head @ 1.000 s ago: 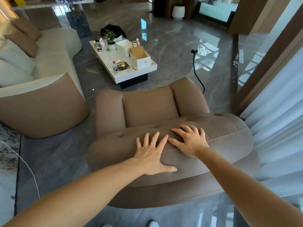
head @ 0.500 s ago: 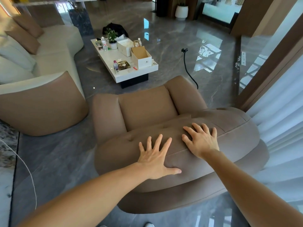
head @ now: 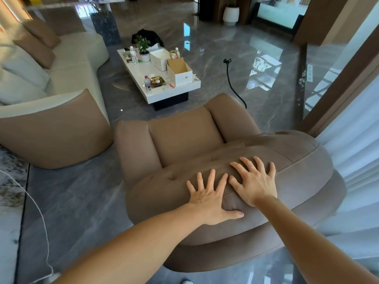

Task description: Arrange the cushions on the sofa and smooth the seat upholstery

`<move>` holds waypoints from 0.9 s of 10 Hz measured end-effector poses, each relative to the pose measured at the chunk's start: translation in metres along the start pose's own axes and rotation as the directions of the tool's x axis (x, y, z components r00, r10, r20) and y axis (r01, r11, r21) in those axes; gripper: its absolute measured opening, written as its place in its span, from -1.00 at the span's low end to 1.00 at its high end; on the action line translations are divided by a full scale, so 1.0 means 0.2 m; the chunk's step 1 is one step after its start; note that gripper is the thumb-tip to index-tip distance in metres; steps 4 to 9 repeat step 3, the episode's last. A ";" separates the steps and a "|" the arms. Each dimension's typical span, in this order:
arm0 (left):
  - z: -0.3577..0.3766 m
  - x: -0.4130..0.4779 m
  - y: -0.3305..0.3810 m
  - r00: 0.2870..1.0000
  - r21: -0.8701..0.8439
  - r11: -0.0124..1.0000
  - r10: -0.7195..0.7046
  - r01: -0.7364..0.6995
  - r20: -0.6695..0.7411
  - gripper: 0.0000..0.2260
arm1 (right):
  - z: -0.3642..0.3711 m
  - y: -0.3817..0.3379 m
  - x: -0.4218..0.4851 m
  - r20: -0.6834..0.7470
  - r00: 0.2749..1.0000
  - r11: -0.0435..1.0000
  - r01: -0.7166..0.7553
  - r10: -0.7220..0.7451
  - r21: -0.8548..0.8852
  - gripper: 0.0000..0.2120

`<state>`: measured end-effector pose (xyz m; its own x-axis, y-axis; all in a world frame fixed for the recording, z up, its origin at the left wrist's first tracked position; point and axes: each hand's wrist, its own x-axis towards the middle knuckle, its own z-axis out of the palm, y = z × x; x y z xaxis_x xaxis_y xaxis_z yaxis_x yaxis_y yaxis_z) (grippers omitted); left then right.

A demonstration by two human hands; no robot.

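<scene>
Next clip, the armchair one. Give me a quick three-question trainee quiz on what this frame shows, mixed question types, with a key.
1. True or false: both hands lie flat, fingers spread, on the armchair's back cushion.
2. Which is on the coffee table? A) an open cardboard box B) a laptop C) a folded blanket
3. Fill in: the brown throw pillows lean against the back of the cream ____.

Key:
1. True: the left hand and right hand press side by side on the cushion, gripping nothing.
2. A: the open cardboard box.
3. sofa.
</scene>
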<state>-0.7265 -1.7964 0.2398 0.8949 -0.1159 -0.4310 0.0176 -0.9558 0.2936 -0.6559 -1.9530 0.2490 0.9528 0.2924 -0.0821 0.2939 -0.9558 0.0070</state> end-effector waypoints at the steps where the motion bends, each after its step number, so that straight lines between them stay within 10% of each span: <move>1: -0.09 -0.01 -0.03 0.997 -0.013 0.999 0.053 -0.052 0.055 0.02 | -0.05 0.03 0.03 0.088 0.996 1.000 0.009 -0.008 -0.012 -0.34; 3: -0.33 -0.13 -0.33 0.992 0.040 0.994 0.098 -0.101 0.079 -0.37 | -0.20 -0.17 0.04 0.350 0.937 1.000 -0.014 0.014 -0.003 -0.45; 9: -0.33 -0.13 -0.33 0.992 0.040 0.994 0.098 -0.101 0.079 -0.37 | -0.20 -0.17 0.04 0.350 0.937 1.000 -0.014 0.014 -0.003 -0.45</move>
